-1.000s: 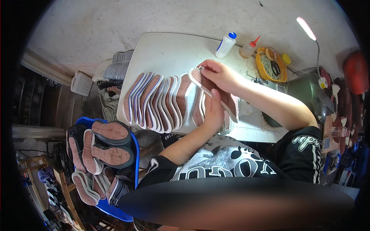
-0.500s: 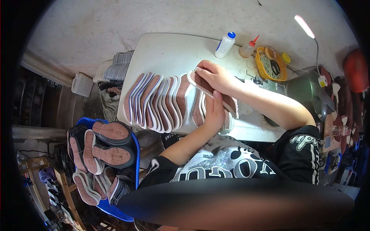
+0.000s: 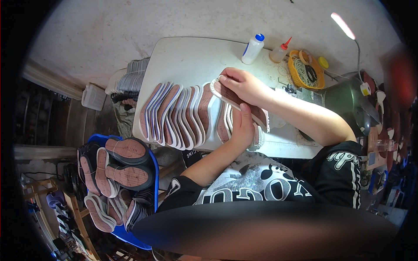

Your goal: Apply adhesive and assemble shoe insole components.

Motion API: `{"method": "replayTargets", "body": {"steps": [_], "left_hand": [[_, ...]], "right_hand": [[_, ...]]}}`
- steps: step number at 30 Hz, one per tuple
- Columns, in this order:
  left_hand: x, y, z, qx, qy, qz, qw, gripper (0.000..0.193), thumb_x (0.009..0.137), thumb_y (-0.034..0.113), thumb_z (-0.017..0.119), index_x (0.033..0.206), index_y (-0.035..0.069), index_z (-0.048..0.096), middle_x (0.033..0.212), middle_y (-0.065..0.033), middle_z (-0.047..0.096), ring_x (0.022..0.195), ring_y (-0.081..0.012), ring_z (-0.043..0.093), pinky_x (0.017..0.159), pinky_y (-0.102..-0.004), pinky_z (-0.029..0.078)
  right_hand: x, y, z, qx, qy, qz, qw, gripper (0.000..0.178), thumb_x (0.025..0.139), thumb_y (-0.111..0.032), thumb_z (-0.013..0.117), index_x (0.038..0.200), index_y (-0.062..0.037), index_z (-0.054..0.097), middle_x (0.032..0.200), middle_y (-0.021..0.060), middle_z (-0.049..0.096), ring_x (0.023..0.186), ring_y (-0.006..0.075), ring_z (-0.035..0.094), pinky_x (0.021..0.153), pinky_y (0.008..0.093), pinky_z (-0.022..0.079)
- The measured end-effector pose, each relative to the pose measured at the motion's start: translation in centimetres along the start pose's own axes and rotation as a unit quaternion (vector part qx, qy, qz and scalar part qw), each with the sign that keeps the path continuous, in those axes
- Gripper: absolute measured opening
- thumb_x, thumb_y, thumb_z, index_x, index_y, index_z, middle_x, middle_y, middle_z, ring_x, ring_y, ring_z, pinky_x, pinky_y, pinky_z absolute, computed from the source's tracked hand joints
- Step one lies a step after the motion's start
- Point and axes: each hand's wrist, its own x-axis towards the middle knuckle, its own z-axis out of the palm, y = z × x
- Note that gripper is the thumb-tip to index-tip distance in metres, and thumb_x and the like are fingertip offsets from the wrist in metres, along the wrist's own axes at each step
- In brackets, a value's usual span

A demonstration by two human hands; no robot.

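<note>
A shoe sole (image 3: 227,95) with a brown face and a white rim lies slantwise between my two hands above the table. My right hand (image 3: 243,85) closes over its far end, thumb and fingers gripping the rim. Lower down, my left hand (image 3: 244,129) holds the sole from beneath, its thumb pressed up along the near edge. To the left, a row of similar soles (image 3: 176,115) leans together on the white table (image 3: 191,54). A few more soles (image 3: 223,124) stand beside my left hand, partly hidden by it.
At the back stand a white bottle with a blue cap (image 3: 253,50), a red-tipped squeeze bottle (image 3: 279,52) and a yellow basket (image 3: 292,78) of cord. A lamp (image 3: 343,26) shines at the right. A blue bin (image 3: 155,174) of bundled soles sits lower left.
Both hands keep their hold on the sole. My right hand and the sole's far end have shifted very slightly left; the view itself has moved a little.
</note>
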Motion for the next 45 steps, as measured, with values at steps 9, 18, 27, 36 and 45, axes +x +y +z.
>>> {"method": "replayTargets", "body": {"steps": [9, 18, 27, 36, 45], "left_hand": [[0.0, -0.6, 0.2, -0.077, 0.068, -0.019, 0.995, 0.063, 0.101, 0.049, 0.024, 0.138, -0.001, 0.026, 0.122, -0.0147, 0.050, 0.113, -0.0229, 0.049, 0.099, -0.0350, 0.037], [2.7, 1.6, -4.5, -0.346, 0.187, 0.027, 0.919, 0.066, 0.098, 0.055, 0.026, 0.138, 0.003, 0.027, 0.116, -0.0150, 0.052, 0.110, -0.0279, 0.054, 0.093, -0.0427, 0.046], [2.7, 2.7, -6.1, -0.337, 0.133, -0.038, 0.931, 0.064, 0.099, 0.051, 0.023, 0.132, -0.001, 0.039, 0.102, -0.0089, 0.055, 0.094, -0.0217, 0.059, 0.079, -0.0356, 0.053], [2.2, 2.1, -5.2, -0.288, 0.126, -0.078, 0.946, 0.066, 0.098, 0.053, 0.023, 0.130, -0.002, 0.042, 0.099, -0.0078, 0.056, 0.090, -0.0176, 0.058, 0.074, -0.0298, 0.051], [2.2, 0.8, -5.8, -0.335, 0.090, -0.101, 0.933, 0.066, 0.098, 0.052, 0.026, 0.130, -0.004, 0.042, 0.098, -0.0078, 0.055, 0.088, -0.0177, 0.057, 0.072, -0.0300, 0.051]], "right_hand": [[-0.1, 1.1, -1.1, -0.106, -0.034, -0.110, 0.988, 0.028, 0.096, -0.020, 0.050, 0.119, -0.0066, 0.057, 0.102, 0.0103, 0.065, 0.092, 0.0181, 0.061, 0.083, 0.0305, 0.047], [-6.4, 1.6, -5.4, 0.156, 0.052, -0.092, 0.982, 0.046, 0.097, -0.029, 0.049, 0.134, -0.0023, 0.043, 0.130, 0.0095, 0.053, 0.122, 0.0173, 0.047, 0.104, 0.0320, 0.034], [-9.0, 6.3, -0.5, 0.375, -0.045, -0.012, 0.926, 0.045, 0.092, -0.013, 0.059, 0.131, 0.0019, 0.043, 0.106, 0.0089, 0.061, 0.101, 0.0137, 0.057, 0.089, 0.0288, 0.045], [-9.3, 4.9, -1.8, 0.140, -0.128, -0.027, 0.981, 0.063, 0.074, -0.008, 0.076, 0.127, 0.0020, 0.043, 0.089, 0.0089, 0.065, 0.078, 0.0126, 0.059, 0.073, 0.0272, 0.048], [-9.4, 5.0, -0.7, 0.119, -0.107, -0.012, 0.987, 0.071, 0.070, -0.012, 0.079, 0.128, 0.0016, 0.041, 0.090, 0.0124, 0.066, 0.079, 0.0158, 0.060, 0.073, 0.0287, 0.048]]}}
